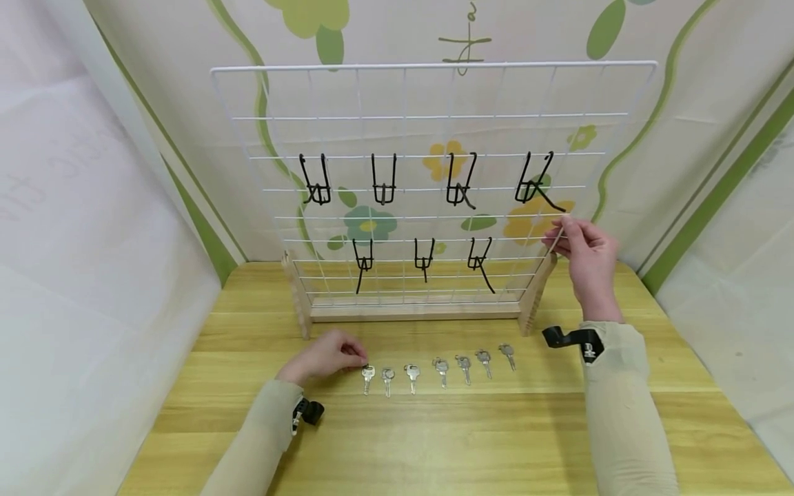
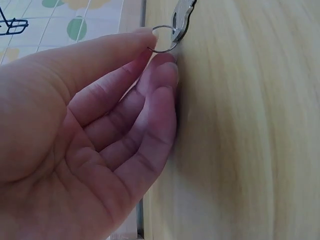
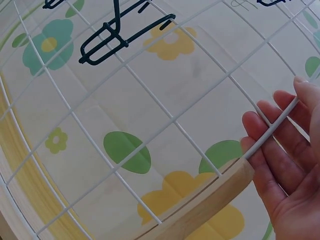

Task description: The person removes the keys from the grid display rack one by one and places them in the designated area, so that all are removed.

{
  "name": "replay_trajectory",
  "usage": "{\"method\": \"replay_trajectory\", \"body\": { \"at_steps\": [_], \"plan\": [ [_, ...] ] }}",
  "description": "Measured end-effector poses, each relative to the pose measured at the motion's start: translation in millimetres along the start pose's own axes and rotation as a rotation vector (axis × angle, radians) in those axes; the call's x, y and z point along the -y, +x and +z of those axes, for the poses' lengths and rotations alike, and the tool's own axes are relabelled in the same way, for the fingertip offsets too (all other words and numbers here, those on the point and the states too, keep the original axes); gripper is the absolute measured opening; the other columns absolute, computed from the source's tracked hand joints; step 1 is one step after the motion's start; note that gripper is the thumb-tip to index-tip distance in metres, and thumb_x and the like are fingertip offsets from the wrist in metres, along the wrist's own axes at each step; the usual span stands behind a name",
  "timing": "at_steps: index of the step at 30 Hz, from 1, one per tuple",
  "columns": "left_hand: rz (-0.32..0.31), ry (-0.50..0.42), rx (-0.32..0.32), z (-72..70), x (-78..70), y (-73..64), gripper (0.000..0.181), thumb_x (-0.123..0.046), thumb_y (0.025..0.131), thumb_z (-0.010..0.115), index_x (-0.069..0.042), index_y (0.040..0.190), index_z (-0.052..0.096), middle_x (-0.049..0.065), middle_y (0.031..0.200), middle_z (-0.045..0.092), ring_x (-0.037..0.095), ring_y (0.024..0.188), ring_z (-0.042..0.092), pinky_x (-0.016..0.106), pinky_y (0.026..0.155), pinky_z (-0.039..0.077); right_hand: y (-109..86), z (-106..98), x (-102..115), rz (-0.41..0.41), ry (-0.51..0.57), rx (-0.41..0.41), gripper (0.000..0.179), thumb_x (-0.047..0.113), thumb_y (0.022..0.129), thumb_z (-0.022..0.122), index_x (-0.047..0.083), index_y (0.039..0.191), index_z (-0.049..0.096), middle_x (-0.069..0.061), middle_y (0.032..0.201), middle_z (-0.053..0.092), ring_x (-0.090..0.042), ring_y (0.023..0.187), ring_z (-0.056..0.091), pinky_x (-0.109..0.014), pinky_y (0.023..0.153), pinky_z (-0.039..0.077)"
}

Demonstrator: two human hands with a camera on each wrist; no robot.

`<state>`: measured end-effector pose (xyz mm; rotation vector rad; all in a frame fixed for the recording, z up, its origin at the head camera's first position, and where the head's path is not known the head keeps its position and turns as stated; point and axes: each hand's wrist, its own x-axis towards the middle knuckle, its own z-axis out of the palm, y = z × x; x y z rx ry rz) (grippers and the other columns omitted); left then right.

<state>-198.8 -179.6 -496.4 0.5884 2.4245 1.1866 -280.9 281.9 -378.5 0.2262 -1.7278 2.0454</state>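
My left hand (image 1: 331, 355) is low over the wooden table, at the left end of a row of several silver keys (image 1: 412, 377). In the left wrist view its thumb and forefinger pinch the thin metal ring (image 2: 162, 50) of the leftmost key (image 2: 183, 17). At the right edge of a white wire grid rack (image 1: 428, 66), my right hand (image 1: 592, 258) grips the side wire between thumb and fingers, just above the wooden foot (image 3: 210, 200). Several black wire hooks (image 1: 457, 186) hang on the grid in two rows.
A wooden base bar (image 1: 415, 312) joins the rack's two feet on the table (image 1: 446, 441). Behind it hangs a pale cloth (image 1: 397, 34) printed with flowers and leaves. Cloth walls stand at both sides.
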Motion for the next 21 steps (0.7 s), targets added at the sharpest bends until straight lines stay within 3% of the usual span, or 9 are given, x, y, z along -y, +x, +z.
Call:
{"method": "replay_trajectory", "body": {
  "at_steps": [4, 10, 15, 18, 20, 21],
  "plan": [
    [-0.003, 0.023, -0.014, 0.4, -0.6, 0.9, 0.005, -0.012, 0.094, 0.075, -0.008, 0.093, 0.077, -0.004, 0.088, 0.071, 0.013, 0.079, 0.06, 0.028, 0.07, 0.052, 0.1, -1.2, 0.1, -0.007, 0.007, -0.003, 0.046, 0.025, 0.097, 0.072, -0.018, 0.115, 0.065, -0.012, 0.088, 0.075, -0.021, 0.078, 0.073, -0.027, 0.077, 0.06],
    [-0.025, 0.012, -0.045, 0.5, 1.0, 2.0, 0.01, -0.013, 0.094, 0.075, -0.006, 0.102, 0.077, -0.003, 0.09, 0.072, 0.013, 0.081, 0.063, 0.029, 0.073, 0.054, -1.2, -3.9, 1.2, 0.001, 0.006, -0.014, 0.035, 0.02, 0.096, 0.074, -0.008, 0.117, 0.071, -0.012, 0.096, 0.076, -0.023, 0.086, 0.073, -0.025, 0.081, 0.058],
    [-0.001, 0.009, -0.153, -7.7, 0.9, -6.6, 0.023, -0.015, 0.095, 0.074, 0.0, 0.113, 0.073, 0.002, 0.096, 0.072, 0.019, 0.084, 0.066, 0.032, 0.075, 0.058, -3.7, -15.3, -0.2, 0.002, -0.011, -0.001, 0.034, 0.016, 0.097, 0.073, -0.004, 0.125, 0.068, -0.009, 0.112, 0.074, -0.017, 0.101, 0.07, -0.024, 0.089, 0.055],
    [0.01, 0.068, -0.285, -21.4, -3.8, -22.6, 0.032, -0.021, 0.095, 0.075, -0.002, 0.121, 0.071, 0.008, 0.109, 0.073, 0.027, 0.096, 0.068, 0.043, 0.085, 0.058, -6.5, -31.1, 1.4, 0.019, -0.205, 0.058, 0.041, 0.021, 0.101, 0.067, 0.002, 0.137, 0.062, -0.007, 0.131, 0.067, -0.014, 0.117, 0.062, -0.018, 0.096, 0.048],
    [-0.019, 0.107, -0.374, -33.8, -8.3, -37.7, 0.04, -0.029, 0.093, 0.077, -0.006, 0.125, 0.07, 0.011, 0.119, 0.071, 0.022, 0.078, 0.067, 0.044, 0.078, 0.058, -9.1, -44.2, 3.6, 0.045, -0.392, 0.118, 0.048, 0.027, 0.104, 0.063, 0.011, 0.148, 0.053, -0.005, 0.147, 0.055, -0.016, 0.131, 0.052, -0.021, 0.105, 0.042],
    [-0.043, 0.13, -0.414, -40.2, -10.1, -46.5, 0.047, -0.036, 0.092, 0.077, -0.007, 0.128, 0.07, 0.013, 0.125, 0.069, 0.026, 0.084, 0.068, 0.048, 0.082, 0.057, -10.3, -51.2, 4.4, 0.05, -0.484, 0.156, 0.052, 0.029, 0.105, 0.061, 0.017, 0.153, 0.048, -0.004, 0.154, 0.048, -0.018, 0.138, 0.045, -0.026, 0.111, 0.038]
  ]
}}
